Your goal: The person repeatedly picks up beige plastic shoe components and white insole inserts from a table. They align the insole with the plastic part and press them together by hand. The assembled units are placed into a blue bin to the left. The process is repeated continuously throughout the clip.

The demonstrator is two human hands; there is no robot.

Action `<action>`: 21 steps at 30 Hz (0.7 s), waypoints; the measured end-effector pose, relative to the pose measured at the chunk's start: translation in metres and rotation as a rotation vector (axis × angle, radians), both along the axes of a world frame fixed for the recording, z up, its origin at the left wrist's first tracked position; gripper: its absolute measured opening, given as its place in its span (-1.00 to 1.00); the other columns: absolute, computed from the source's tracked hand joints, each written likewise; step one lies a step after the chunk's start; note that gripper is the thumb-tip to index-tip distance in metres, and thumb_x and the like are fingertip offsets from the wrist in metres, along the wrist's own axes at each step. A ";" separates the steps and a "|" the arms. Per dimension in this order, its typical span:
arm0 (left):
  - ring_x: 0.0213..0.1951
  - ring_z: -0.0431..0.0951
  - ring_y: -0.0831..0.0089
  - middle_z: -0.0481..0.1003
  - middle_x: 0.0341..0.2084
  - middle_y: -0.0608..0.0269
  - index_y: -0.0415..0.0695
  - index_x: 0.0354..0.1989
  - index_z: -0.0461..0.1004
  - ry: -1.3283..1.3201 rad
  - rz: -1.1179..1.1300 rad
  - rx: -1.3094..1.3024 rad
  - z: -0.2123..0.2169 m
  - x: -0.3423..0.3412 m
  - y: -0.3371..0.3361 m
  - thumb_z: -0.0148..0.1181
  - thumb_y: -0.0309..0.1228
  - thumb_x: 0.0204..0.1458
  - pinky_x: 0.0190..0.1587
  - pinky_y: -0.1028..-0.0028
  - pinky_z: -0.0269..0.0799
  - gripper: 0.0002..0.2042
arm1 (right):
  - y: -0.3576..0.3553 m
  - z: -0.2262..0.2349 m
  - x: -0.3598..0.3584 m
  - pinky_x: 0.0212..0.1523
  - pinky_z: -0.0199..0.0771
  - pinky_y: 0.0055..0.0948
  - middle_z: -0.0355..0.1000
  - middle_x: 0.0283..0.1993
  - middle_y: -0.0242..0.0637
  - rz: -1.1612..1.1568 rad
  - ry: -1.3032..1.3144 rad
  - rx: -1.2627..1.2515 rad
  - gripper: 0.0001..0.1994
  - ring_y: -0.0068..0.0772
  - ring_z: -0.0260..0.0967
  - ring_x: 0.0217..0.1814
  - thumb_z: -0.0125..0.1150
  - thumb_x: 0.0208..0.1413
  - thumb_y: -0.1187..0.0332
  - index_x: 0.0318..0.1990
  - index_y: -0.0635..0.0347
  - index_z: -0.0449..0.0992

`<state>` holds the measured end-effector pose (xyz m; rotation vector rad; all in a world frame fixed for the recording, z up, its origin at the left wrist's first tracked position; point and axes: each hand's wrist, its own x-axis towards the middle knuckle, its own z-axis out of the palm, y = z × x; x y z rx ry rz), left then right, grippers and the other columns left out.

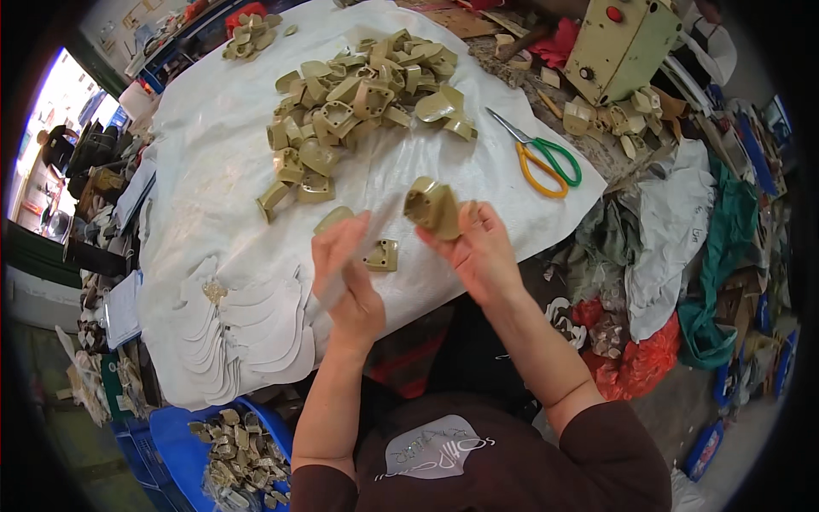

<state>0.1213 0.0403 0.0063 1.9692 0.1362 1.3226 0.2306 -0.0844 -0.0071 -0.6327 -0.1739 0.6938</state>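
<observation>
My right hand (480,249) is closed on an olive moulded piece (433,207), shaped like a shoe heel with holes in one face, held above the white sheet. My left hand (348,277), slightly blurred, grips a thin pale cut-out piece (341,271) that stands on edge along the fingers. Just behind that hand lies another olive piece, partly hidden, and beside it a small olive block with holes (384,255). Farther off is a big heap of the same olive pieces (350,107). Flat white curved cut-outs (264,324) lie overlapping at the near left.
Scissors with green and orange handles (542,160) lie on the right of the sheet (213,171). Behind them stands a pale green metal box (618,47) with a red button. A blue bin (175,435) of olive pieces sits below left; bags and a red sack (644,363) crowd the right.
</observation>
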 end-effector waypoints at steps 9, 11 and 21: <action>-0.58 0.46 0.46 0.48 -0.63 0.24 -0.26 -0.26 0.44 -0.023 -0.030 -0.037 0.019 0.008 -0.016 0.04 -0.26 0.14 -0.49 0.53 0.35 -0.74 | -0.006 0.014 -0.059 -0.09 0.41 -0.52 0.38 -0.10 -0.21 0.158 -0.548 -0.252 -0.62 -0.55 0.36 -0.10 0.07 0.19 0.46 0.15 0.33 0.25; -0.54 0.46 0.47 0.47 -0.63 0.21 -0.27 -0.39 0.42 -0.005 0.077 -0.291 0.026 0.004 -0.026 -0.20 -0.20 0.25 -0.39 0.50 0.36 -0.61 | -0.004 0.017 -0.065 -0.13 0.42 -0.55 0.40 -0.15 -0.22 0.119 -0.604 -0.320 -0.64 -0.55 0.38 -0.15 0.06 0.19 0.46 0.13 0.34 0.26; -0.58 0.39 0.52 0.47 -0.69 0.19 -0.29 -0.54 0.41 -0.092 0.328 -0.452 0.020 0.007 -0.020 -0.35 -0.10 0.30 -0.36 0.53 0.33 -0.44 | 0.019 0.013 -0.076 -0.18 0.46 -0.46 0.44 -0.14 -0.13 -0.069 -0.634 -0.402 -0.69 -0.41 0.45 -0.18 -0.02 0.21 0.47 0.10 0.34 0.29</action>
